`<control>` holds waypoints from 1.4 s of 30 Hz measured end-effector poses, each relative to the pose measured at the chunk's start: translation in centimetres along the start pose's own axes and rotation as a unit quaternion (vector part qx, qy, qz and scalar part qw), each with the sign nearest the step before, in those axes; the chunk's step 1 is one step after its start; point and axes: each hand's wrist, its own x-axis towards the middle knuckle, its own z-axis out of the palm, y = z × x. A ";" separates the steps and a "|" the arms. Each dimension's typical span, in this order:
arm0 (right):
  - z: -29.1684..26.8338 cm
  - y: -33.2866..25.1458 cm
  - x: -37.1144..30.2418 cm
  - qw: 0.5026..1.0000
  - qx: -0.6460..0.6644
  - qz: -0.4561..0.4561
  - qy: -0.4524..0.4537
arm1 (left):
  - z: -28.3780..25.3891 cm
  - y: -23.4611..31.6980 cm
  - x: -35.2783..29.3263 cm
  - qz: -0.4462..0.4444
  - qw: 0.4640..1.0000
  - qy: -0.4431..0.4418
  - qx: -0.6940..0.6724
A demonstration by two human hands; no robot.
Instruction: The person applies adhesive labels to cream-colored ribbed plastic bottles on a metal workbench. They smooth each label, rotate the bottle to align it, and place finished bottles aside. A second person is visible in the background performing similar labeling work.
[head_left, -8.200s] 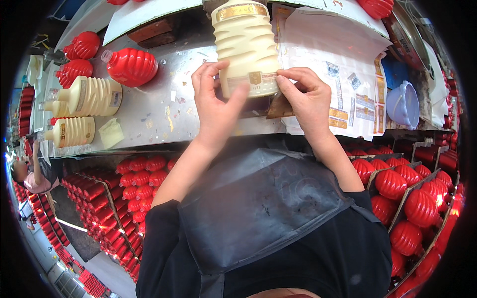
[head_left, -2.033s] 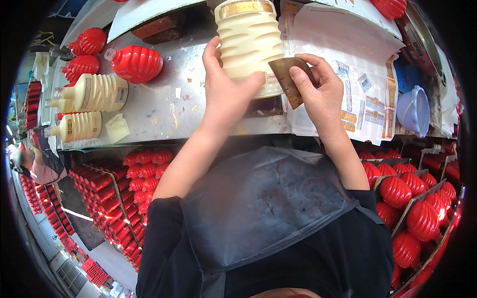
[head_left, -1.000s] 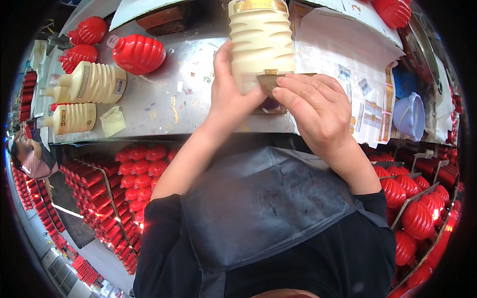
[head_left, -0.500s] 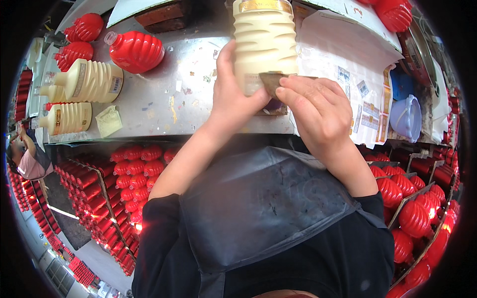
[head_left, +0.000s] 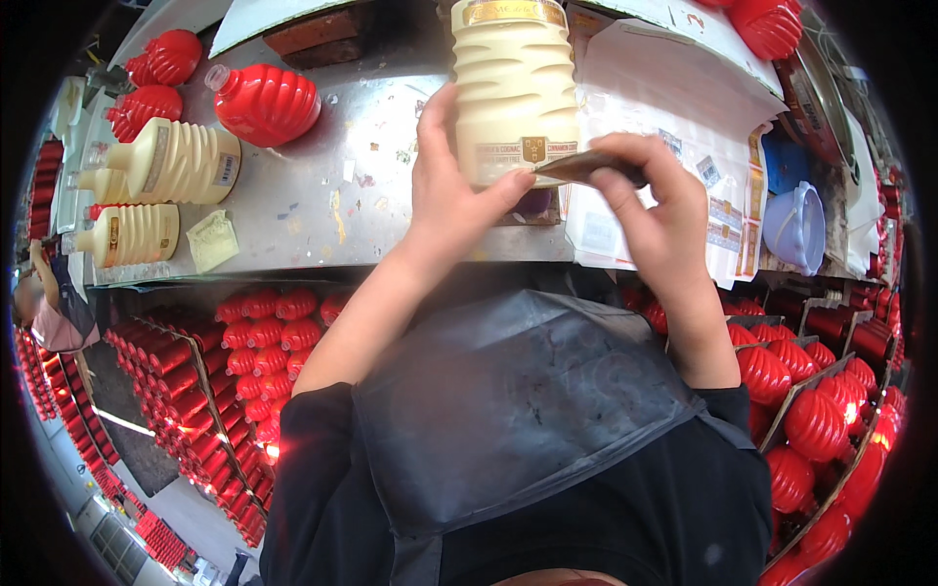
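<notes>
A cream-coloured plastic bottle (head_left: pixel 515 83) with wavy ribbed sides lies in front of me, its base toward me and its upper end cut off by the frame. A gold band crosses it at the far part, and a label with a small brown and gold emblem sits low on its side. My left hand (head_left: pixel 451 181) grips the bottle's left side, thumb near its base. Between the fingers and thumb of my right hand (head_left: pixel 660 190) is a thin dark brown flat scraper (head_left: pixel 586 168), its tip beside the emblem and close to my left thumb.
Cream bottles (head_left: pixel 191 161) and red bottles (head_left: pixel 266 104) lie on the metal bench (head_left: pixel 366 230) at left, near a folded yellowish cloth (head_left: pixel 212 239). Right of the bottle are printed label sheets (head_left: pixel 664 107) and a lilac bucket (head_left: pixel 796 230). Racks of red bottles (head_left: pixel 816 430) stand below. Another person (head_left: pixel 59 317) is far left.
My right hand has moved right and turned, tilting the scraper away from the label. The emblem that it covered now shows. My left hand keeps its hold on the bottle.
</notes>
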 end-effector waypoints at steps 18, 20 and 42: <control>3.8 3.4 -0.4 0.971 0.133 0.171 0.105 | -0.3 -0.4 -0.3 0.093 0.986 0.033 0.133; 3.8 3.2 -0.3 0.963 0.153 0.197 0.103 | -0.4 0.0 -0.3 0.079 0.989 0.028 0.124; 3.8 2.1 -1.3 0.976 -0.094 -0.136 0.140 | -2.0 4.4 1.4 0.235 0.934 0.013 0.267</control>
